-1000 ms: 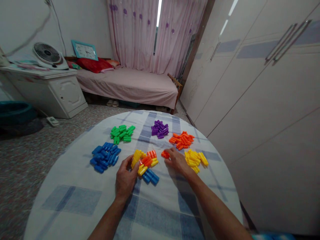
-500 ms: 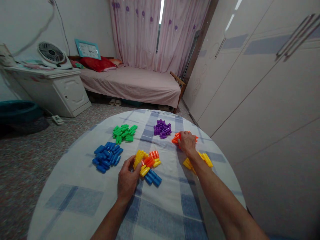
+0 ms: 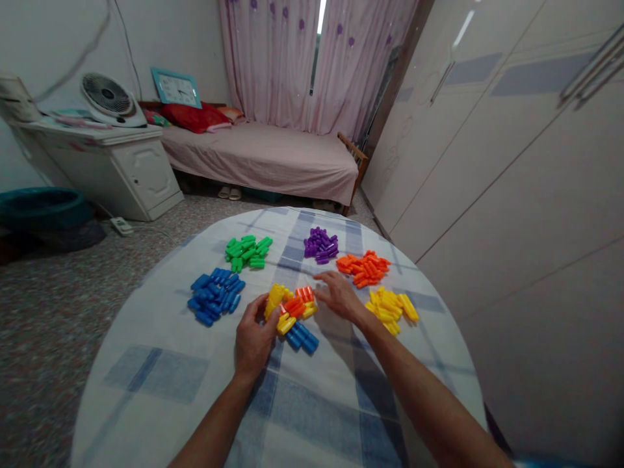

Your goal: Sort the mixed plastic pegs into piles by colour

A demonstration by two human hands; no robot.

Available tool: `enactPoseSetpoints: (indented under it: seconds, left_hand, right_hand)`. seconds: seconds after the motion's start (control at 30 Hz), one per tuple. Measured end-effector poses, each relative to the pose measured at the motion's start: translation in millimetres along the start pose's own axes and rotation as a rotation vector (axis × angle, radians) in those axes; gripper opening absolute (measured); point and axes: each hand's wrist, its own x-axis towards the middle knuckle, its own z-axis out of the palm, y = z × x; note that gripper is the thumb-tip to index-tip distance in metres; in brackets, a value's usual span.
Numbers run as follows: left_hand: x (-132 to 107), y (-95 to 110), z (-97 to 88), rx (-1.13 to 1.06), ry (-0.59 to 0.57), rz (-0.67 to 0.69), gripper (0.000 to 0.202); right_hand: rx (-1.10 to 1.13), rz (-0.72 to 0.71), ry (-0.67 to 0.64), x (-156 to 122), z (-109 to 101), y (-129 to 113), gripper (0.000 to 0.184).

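Note:
A joined model of plastic building blocks (image 3: 293,307) in yellow, orange and blue lies on the table before me. My left hand (image 3: 256,335) grips its left side, fingers behind the upright yellow part and thumb in front. Just right of the model's orange blocks is my right hand (image 3: 338,296), fingers bent over towards the thumb; whatever lies between them is too small to make out. Beyond that hand sits a pile of orange blocks (image 3: 365,268), and a pile of yellow blocks (image 3: 389,309) lies beside its wrist.
Blue blocks (image 3: 214,296), green blocks (image 3: 248,252) and purple blocks (image 3: 320,245) lie in separate piles on the round table's checked cloth (image 3: 156,377). Past the table are a bed (image 3: 263,153), a cabinet with a fan (image 3: 110,97) and a tall wardrobe (image 3: 511,195).
My right hand has drawn back left from the orange pile to the model's right side, uncovering the orange and yellow piles. The left hand keeps its grip.

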Motion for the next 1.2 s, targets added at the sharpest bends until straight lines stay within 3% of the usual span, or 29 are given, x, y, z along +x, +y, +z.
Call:
enactPoseSetpoints:
  seconds: [0.17,0.4,0.6,0.73,0.87,1.03,1.2]
  left_hand:
    - [1,-1,-0.8,0.041,0.003,0.021,0.043]
    - [1,0,-1.4,0.044,0.009,-0.006,0.045]
    - [0,-1,-1.3,0.035,0.007,-0.001,0.046]
    - [1,-1,-1.0,0.025,0.031,-0.009,0.046]
    - [1,-1,-0.8,-0.007,0.034,-0.007,0.044]
    - [1,1,-0.1,-0.004,0.064,-0.012,0.044]
    - [1,2,0.5,-0.015,0.064,-0.005,0.044]
  right_hand:
    - [0.100,-0.005,-0.077,-5,26,-22,0.040]
    - [0.058,0.132,-0.041,-6,24,-20,0.040]
    - [-0.242,0.321,0.242,5,-11,21,0.036]
    - [-0.442,0.429,0.235,19,-31,52,0.028]
    - [-0.528,0.402,0.195,22,-33,65,0.021]
    - [-0.386,0.318,0.220,11,-25,45,0.024]
    - [0.072,0.004,0.096,-11,2,-12,0.030]
